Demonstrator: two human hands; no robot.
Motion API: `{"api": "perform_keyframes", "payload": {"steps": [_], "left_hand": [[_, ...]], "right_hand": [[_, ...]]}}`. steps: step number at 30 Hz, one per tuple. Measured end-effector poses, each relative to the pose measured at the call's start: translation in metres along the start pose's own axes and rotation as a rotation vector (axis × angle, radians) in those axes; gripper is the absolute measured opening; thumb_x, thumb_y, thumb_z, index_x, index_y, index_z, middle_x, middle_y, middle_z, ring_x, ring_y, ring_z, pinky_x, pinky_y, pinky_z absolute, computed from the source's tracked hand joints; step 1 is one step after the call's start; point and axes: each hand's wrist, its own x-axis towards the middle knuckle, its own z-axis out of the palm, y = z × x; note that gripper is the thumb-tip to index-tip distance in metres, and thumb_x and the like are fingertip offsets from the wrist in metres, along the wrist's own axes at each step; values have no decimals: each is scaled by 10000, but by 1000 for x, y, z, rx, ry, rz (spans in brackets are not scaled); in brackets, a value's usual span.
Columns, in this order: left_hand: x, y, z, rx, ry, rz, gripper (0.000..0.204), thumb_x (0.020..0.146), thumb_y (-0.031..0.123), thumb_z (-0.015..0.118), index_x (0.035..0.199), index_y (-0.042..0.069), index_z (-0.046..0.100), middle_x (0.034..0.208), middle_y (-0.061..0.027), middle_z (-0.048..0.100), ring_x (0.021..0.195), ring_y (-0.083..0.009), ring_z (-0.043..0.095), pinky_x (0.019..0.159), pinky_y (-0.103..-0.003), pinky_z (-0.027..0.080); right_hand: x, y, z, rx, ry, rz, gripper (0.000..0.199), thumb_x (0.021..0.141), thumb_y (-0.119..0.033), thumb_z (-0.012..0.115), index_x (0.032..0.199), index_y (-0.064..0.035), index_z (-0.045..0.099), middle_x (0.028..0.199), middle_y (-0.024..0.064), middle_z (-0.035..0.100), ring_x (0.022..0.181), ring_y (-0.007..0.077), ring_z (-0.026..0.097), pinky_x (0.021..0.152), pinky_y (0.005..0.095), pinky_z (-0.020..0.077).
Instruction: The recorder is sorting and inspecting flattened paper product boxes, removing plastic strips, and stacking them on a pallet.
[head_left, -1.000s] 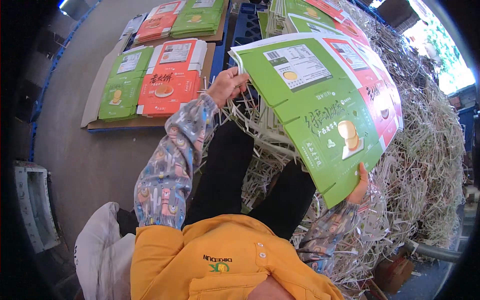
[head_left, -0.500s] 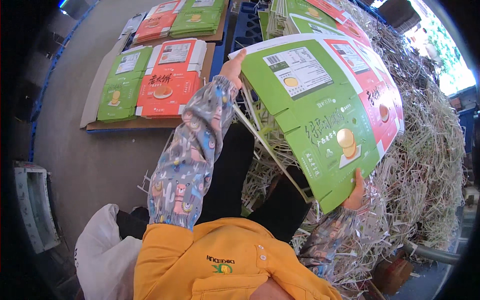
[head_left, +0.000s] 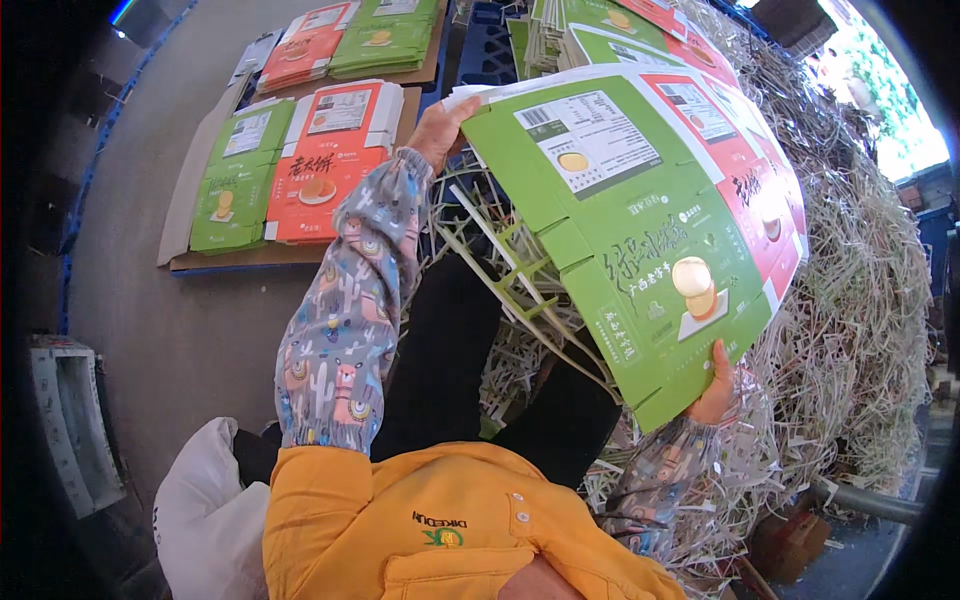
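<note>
Both hands grip the flat carton stack [head_left: 640, 220]: left hand [head_left: 440, 125] pinching its far corner, right hand [head_left: 715, 385] its near edge; trim strips [head_left: 510, 280] dangle underneath, sorted piles [head_left: 300, 160] wait on the pallet.

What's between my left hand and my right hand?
In the head view, the green and red printed cardboard sheet spans from the left hand to the right hand; both grip its edges.

Two hands [head_left: 440, 125] [head_left: 715, 385] hold one stack of flat carton sheets [head_left: 640, 230]; four carton piles [head_left: 330, 160] lie on the floor.

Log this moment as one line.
left hand: grips far edge of printed carton sheet | right hand: grips near edge | sheet: raised over paper trimmings
</note>
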Motion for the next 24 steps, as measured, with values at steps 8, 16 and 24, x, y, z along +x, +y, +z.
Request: {"api": "perform_keyframes", "payload": {"steps": [8,16,24], "left_hand": [[25,8,-10,147,-34,48,285,805,221,573,1001,15,569,862,-54,601,719,-107,558,613,-215,457],[36,2,-40,862,154,269,392,716,420,615,831,45,611,596,-41,566,503,-164,534,488,-313,427],[-3,0,-39,863,322,616,410,778,295,581,1083,27,524,1011,-124,567,972,-216,521,877,-313,370]], "right_hand": [[7,-3,-17,3,-29,45,422,831,-195,520,1201,-34,398,1104,106,523,965,257,533,828,381,444],[-10,-27,-22,8,-50,120,413,837,-284,494,1162,-33,446,1091,111,539,936,254,545,815,394,444],[0,-12,-30,66,-119,158,402,851,-281,479,1164,-31,444,1098,114,538,945,254,546,809,389,452]]}}
